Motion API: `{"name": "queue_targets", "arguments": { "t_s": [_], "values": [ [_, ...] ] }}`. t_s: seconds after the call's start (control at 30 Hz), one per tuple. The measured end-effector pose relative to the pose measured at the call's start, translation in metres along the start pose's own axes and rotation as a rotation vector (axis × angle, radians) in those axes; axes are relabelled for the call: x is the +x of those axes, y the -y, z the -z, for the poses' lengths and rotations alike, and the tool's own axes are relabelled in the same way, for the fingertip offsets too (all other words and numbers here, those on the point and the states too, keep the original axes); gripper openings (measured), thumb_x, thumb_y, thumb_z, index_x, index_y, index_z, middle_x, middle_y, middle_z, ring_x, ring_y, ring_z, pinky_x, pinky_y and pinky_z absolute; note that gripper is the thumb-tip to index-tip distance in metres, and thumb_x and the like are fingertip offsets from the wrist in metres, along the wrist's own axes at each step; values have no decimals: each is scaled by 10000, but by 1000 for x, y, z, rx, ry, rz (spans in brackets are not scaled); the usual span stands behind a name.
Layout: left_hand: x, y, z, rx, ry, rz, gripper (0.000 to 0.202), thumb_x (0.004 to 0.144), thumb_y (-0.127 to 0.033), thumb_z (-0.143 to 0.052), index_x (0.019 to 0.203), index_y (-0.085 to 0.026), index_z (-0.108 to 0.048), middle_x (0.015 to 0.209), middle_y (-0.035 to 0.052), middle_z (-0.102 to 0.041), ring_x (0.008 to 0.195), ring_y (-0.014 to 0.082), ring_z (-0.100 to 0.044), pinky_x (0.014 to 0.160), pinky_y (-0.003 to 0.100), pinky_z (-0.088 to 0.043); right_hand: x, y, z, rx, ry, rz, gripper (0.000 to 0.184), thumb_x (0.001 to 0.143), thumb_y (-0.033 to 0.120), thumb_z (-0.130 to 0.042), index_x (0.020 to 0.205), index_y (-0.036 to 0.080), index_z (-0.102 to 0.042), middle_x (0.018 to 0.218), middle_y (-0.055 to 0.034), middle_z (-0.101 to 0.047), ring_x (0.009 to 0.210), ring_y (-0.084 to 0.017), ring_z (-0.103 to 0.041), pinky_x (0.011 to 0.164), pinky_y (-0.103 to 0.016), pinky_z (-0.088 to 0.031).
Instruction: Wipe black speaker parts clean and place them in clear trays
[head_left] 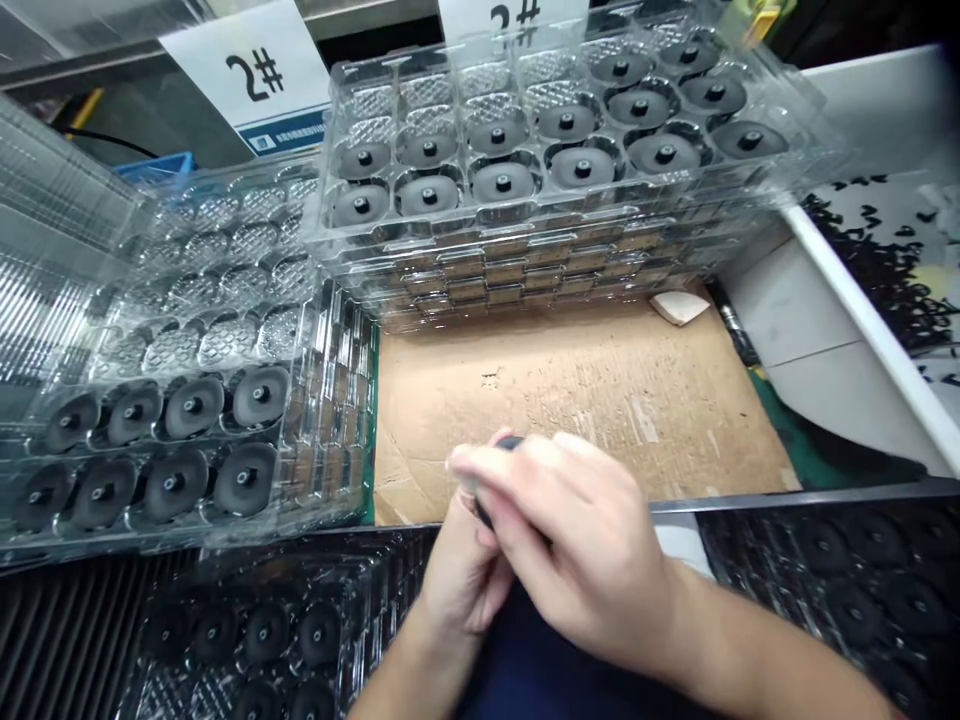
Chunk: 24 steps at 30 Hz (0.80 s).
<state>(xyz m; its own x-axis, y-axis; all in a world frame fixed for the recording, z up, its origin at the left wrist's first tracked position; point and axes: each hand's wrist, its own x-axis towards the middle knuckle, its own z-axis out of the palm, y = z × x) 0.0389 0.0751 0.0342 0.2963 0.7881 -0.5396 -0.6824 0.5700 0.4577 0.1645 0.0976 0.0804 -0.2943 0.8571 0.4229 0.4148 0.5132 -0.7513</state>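
head view. the right hand [570, 530] lies over the left hand [461, 585], its fingers [525, 480] clenched around a dark round part [508, 443] and grasping it from above. the part sits between the two hands, and only small portions show past the fingers. the left hand's fingers are mostly hidden behind the right hand, so their state cannot be told. a dark blue garment [540, 650] lies just below the hands.

beyond the hands, a cardboard sheet [577, 400] lies flat, with a paper scrap [679, 308] at its far edge. a stack of clear plastic trays [517, 265] stands past the sheet, its top tray carrying dark discs [502, 182] with central pegs. a second clear tray [330, 400] at left holds more discs in its near rows. dark-toned trays [825, 560] lie along the near edge on both sides of the hands. two white cards [259, 60] printed "2#" stand behind the trays. at right, a white-rimmed bin [862, 320] holds small black pieces [892, 270].
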Motion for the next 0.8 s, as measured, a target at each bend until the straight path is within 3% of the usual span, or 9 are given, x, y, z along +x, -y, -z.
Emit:
{"name": "queue_targets", "arguments": {
  "t_s": [0.13,0.2,0.27,0.33,0.4,0.53,0.6,0.7,0.8],
  "values": [
    [0,-5,5,-51,121,-6,493,560,-231,-857,1025,-289,-703,1051,-30,-739,954,129,-677,866,180,-505,-12,2,19,24,212,-54,203,882,80,-481,976,148,-648,758,-4,-670,639,-114,-569,602,-245,-417],
    [1,-5,9,-45,136,18,509,547,-238,-864,1028,-273,-702,1056,-15,-740,947,131,-677,841,164,-509,-15,1,28,-139,185,-113,206,881,86,-484,976,153,-655,681,5,-629,577,-120,-521,566,-258,-384],
    [1,-4,10,-22,114,34,537,568,-292,-853,1076,-252,-683,1090,9,-727,1013,151,-655,867,172,-498,-11,-4,32,-260,148,-49,239,901,101,-448,959,158,-673,651,-6,-606,555,-135,-476,554,-282,-351],
    [0,-3,9,1,102,53,565,600,-331,-831,1128,-237,-655,1113,22,-711,1045,184,-645,867,200,-507,-4,-13,32,-211,136,81,293,925,113,-404,948,183,-688,691,-16,-631,590,-141,-495,577,-294,-355],
    [-1,-5,7,-12,143,81,577,601,-345,-828,1138,-241,-646,1124,29,-700,1002,209,-667,824,231,-536,-1,-25,31,-63,96,77,288,930,114,-416,984,201,-685,784,-17,-670,694,-137,-564,648,-284,-406],
    [-3,-11,5,-96,275,106,529,603,-353,-825,1105,-301,-664,1203,35,-674,970,230,-688,781,256,-564,-21,-50,21,22,-72,-336,205,913,188,-510,1033,214,-675,912,-24,-703,793,-134,-627,669,-247,-473],
    [-2,-13,8,-109,273,104,505,617,-357,-816,1097,-309,-667,1180,22,-688,1002,230,-678,807,258,-559,-43,-59,13,60,-49,-502,199,908,264,-521,1009,228,-689,959,-30,-717,822,-158,-654,641,-253,-498],
    [0,-12,12,-117,253,120,510,616,-372,-811,1101,-315,-663,1153,4,-702,1020,221,-672,836,267,-554,-73,-67,4,132,62,-640,228,893,318,-524,995,224,-705,999,-42,-731,889,-200,-678,665,-282,-536],
    [1,-11,10,-108,251,124,515,614,-372,-811,1103,-313,-662,1154,5,-702,1018,220,-672,831,270,-557,-78,-67,11,120,64,-695,240,891,314,-520,1008,209,-702,982,-52,-736,846,-208,-687,624,-287,-536]
  ]
}}
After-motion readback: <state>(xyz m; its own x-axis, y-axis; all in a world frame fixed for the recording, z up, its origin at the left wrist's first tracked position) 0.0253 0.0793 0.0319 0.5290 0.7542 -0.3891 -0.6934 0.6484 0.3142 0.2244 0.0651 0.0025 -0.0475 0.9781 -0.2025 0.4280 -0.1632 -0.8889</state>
